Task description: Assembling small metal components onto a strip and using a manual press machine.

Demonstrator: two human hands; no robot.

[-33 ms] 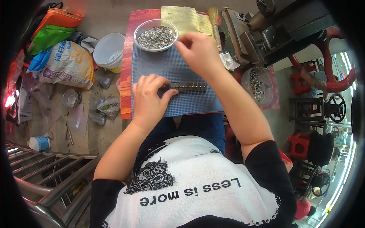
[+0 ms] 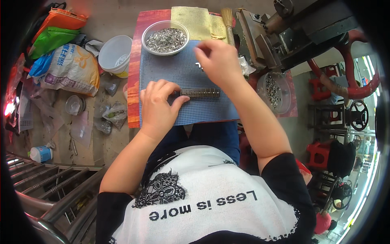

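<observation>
Now the right hand (image 2: 220, 61) has drawn back from the bowl (image 2: 145, 45).

metal bar (image 2: 201, 93): darkish, shiny ticks along it, lying sideways on the blue mat (image 2: 162, 70)
small metal bits (image 2: 165, 40): shiny silver, just heaped in a round bowl (image 2: 144, 38)

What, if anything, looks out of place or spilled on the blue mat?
Small shiny bits show beside the right hand, outside the bowl of metal pieces, so they look stray; whether they rest on the blue mat is unclear.
</observation>
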